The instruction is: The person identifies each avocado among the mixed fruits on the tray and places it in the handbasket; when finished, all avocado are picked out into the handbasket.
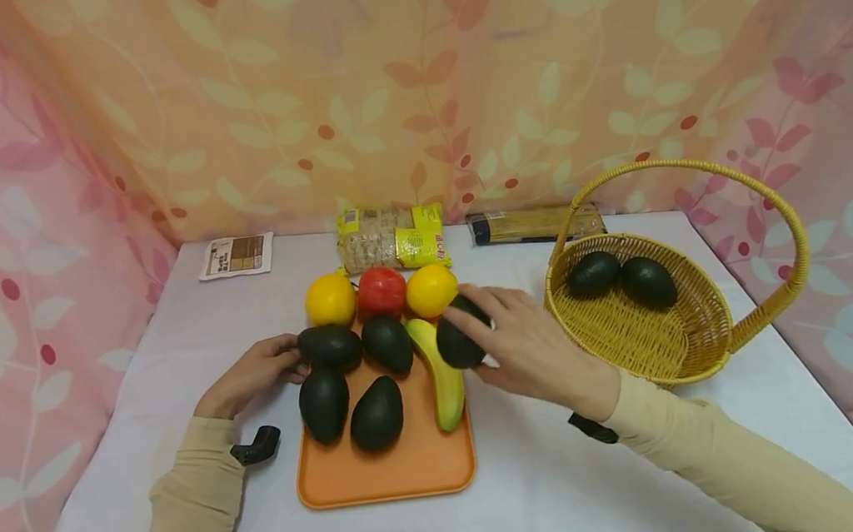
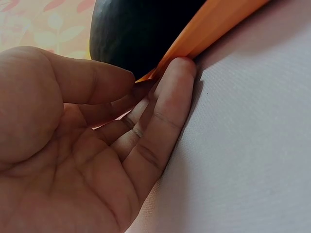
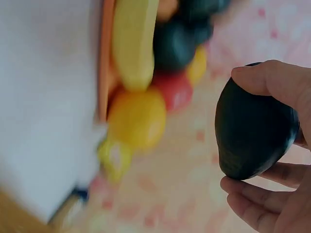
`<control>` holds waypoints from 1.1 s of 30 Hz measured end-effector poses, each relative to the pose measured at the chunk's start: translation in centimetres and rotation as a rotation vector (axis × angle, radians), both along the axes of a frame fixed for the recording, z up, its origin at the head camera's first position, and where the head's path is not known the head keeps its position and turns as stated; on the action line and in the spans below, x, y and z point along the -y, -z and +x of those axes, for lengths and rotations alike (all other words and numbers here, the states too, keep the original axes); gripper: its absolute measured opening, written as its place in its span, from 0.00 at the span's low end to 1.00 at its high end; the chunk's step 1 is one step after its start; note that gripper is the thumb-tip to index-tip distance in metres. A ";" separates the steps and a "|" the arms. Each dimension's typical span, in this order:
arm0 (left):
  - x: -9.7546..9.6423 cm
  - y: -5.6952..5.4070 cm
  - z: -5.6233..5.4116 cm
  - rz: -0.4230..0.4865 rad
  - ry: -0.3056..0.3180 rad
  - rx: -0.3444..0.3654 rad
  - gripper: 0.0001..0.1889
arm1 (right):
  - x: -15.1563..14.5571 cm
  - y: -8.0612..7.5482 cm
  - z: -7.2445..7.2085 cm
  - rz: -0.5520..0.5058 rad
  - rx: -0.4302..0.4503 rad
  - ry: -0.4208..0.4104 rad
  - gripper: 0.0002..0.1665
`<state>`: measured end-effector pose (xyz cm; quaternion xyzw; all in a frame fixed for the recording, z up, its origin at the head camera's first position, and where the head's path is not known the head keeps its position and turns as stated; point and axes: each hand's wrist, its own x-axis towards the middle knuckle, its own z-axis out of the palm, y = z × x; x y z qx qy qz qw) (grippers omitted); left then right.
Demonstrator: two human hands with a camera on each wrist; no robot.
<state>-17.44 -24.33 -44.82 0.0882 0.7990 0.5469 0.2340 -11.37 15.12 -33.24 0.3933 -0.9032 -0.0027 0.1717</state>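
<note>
A dark green avocado (image 3: 255, 131) is gripped by my right hand (image 1: 526, 342), raised beside the banana (image 1: 446, 381) at the tray's right side. The thumb and fingers wrap it from opposite sides. At the left edge of the orange tray (image 1: 387, 482), my left hand (image 2: 97, 136) pinches the rim, thumb above and fingers along the outside, close to a lying avocado (image 1: 330, 347). Several avocados lie on the tray, one of them front centre (image 1: 376, 413). Behind them sit a red round fruit (image 1: 382, 292) and two yellow fruits, one on each side.
On the right stands a yellow wicker basket (image 1: 629, 350) with a tall arched handle, two avocados (image 1: 649, 282) inside. Along the back lie a small packet (image 1: 238, 256), a yellow-labelled bag (image 1: 392, 239) and a long pack of sticks or noodles (image 1: 517, 225). Patterned curtains surround the white table.
</note>
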 end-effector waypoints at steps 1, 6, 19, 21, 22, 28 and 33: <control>0.0 0.0 0.0 0.000 0.000 -0.002 0.17 | -1.1 -0.5 -0.3 -0.013 0.000 0.030 0.49; -0.2 -0.3 -0.2 -0.018 0.013 -0.011 0.16 | -7.3 -2.0 -1.4 -0.061 0.002 0.148 0.50; 0.5 -0.3 -0.1 -0.068 0.006 -0.015 0.18 | -15.0 0.9 -5.1 0.042 0.270 0.305 0.44; 0.6 0.1 0.1 -0.062 0.007 -0.008 0.18 | -14.6 1.6 -5.3 0.095 0.351 0.312 0.44; 0.6 0.3 0.2 -0.059 0.005 -0.006 0.18 | -14.4 1.8 -5.4 0.114 0.381 0.313 0.43; 0.4 0.6 0.3 -0.051 -0.002 -0.015 0.17 | -13.2 1.8 -6.3 0.187 0.444 0.307 0.42; 0.1 0.4 0.0 -0.036 0.002 -0.019 0.17 | -12.9 1.6 -7.2 0.199 0.465 0.331 0.42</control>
